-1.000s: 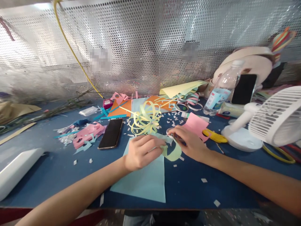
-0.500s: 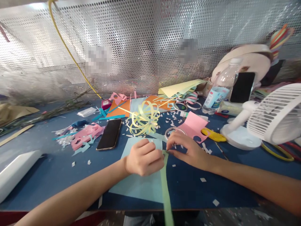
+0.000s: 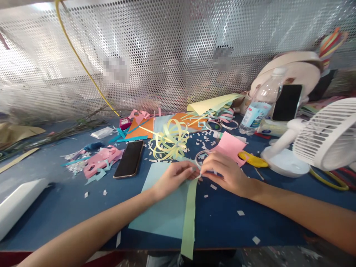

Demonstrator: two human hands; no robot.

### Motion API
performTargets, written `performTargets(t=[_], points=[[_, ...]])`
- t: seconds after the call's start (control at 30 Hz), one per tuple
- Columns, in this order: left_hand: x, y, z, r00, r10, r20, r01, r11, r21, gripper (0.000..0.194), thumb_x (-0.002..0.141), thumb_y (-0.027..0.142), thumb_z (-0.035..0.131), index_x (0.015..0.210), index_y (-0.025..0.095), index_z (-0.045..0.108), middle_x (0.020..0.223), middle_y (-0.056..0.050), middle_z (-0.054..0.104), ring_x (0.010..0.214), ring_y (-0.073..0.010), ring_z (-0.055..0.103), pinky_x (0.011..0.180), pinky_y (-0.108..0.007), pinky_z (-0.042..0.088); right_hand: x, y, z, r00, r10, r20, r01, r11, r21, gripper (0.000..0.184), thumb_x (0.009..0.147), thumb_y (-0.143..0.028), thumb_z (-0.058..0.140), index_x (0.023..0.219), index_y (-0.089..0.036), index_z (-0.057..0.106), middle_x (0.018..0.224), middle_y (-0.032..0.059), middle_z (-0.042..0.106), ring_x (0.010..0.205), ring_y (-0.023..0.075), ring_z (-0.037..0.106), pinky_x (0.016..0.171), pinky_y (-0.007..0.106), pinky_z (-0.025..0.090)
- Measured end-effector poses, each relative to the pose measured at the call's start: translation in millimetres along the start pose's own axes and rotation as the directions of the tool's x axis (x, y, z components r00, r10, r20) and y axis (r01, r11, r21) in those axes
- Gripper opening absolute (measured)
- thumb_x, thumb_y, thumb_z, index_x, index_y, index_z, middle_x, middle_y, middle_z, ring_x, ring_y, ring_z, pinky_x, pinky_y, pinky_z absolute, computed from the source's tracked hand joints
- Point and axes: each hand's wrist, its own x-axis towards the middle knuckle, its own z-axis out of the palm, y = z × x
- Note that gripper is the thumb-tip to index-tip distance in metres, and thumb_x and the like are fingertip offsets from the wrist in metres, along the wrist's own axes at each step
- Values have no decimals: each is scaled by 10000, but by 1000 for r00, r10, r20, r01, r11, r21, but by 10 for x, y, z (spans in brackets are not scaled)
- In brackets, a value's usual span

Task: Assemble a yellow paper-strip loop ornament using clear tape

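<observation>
A light-green paper strip [image 3: 189,218] runs down over the right side of a pale-blue paper sheet [image 3: 158,211] and past the table's front edge. At its top end, my left hand [image 3: 176,177] pinches the strip between thumb and fingers. My right hand [image 3: 226,172] is closed at the same end, its fingertips almost meeting the left ones; a tiny whitish bit shows there, too small to name. Just behind the right fingers lies a roll of tape [image 3: 198,158], partly hidden by that hand. Beyond my hands stands a looped ball of yellow paper strips [image 3: 169,142].
A phone [image 3: 129,159] and pink paper scraps [image 3: 102,159] lie to the left. On the right are folded pink paper [image 3: 229,142], a yellow cutter [image 3: 254,159], a plastic bottle [image 3: 257,105] and a white fan [image 3: 325,137]. Perforated metal [image 3: 167,55] walls the back.
My left hand has gone from a fist to an extended pinch at the strip's top. The strip's lower end has swung left over the blue sheet. My right hand has shifted slightly right.
</observation>
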Motion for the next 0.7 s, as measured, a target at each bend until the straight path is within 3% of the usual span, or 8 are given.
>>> performTargets(t=[0.1, 0.2, 0.37, 0.47, 0.6, 0.7], points=[[-1, 28, -13, 993, -91, 77, 99, 988, -117, 216, 924, 351, 626, 934, 138, 663, 817, -45, 682, 776, -143, 640, 787, -277, 499, -6, 24, -14, 999, -54, -9, 53, 996, -70, 92, 940, -108, 580, 981, -189, 597, 906, 51, 616, 864, 170, 563, 778, 314, 466], [-7, 24, 2, 988, -142, 60, 150, 975, -166, 179, 830, 286, 745, 892, 136, 669, 791, -19, 654, 747, -119, 617, 755, -247, 484, -9, 35, -30, 996, -85, -22, 82, 990, -111, 93, 943, -109, 578, 990, -183, 613, 907, 57, 625, 858, 169, 567, 765, 316, 466], [-4, 13, 38, 994, -108, 3, 105, 960, -261, 221, 844, 322, 735, 902, 129, 646, 846, -40, 663, 783, -127, 635, 763, -253, 500, 0, 6, -50, 989, -135, -52, 125, 979, -160, 102, 927, -98, 597, 979, -176, 639, 876, 64, 647, 821, 171, 572, 729, 323, 474], [0, 25, 44, 987, -156, 29, 156, 916, -371, 322, 837, 392, 739, 986, 137, 611, 830, -52, 683, 755, -158, 671, 744, -304, 539, 14, -35, -64, 980, -173, -97, 153, 971, -184, 106, 911, -80, 607, 934, -176, 647, 844, 58, 661, 790, 168, 572, 710, 322, 478], [-13, 39, 57, 974, -187, 128, 220, 917, -333, 377, 771, 401, 798, 989, 137, 639, 837, -52, 699, 768, -155, 668, 746, -290, 524, 16, -69, -76, 964, -236, -118, 207, 954, -217, 111, 913, -91, 597, 927, -183, 657, 846, 55, 678, 795, 176, 574, 720, 337, 483], [-29, 31, 80, 979, -180, 92, 199, 938, -285, 314, 751, 397, 809, 857, 140, 663, 739, -7, 660, 677, -108, 607, 695, -241, 489, 7, -73, -74, 961, -263, -91, 235, 942, -238, 150, 923, -81, 567, 950, -191, 666, 866, 50, 683, 807, 175, 569, 752, 345, 485]])
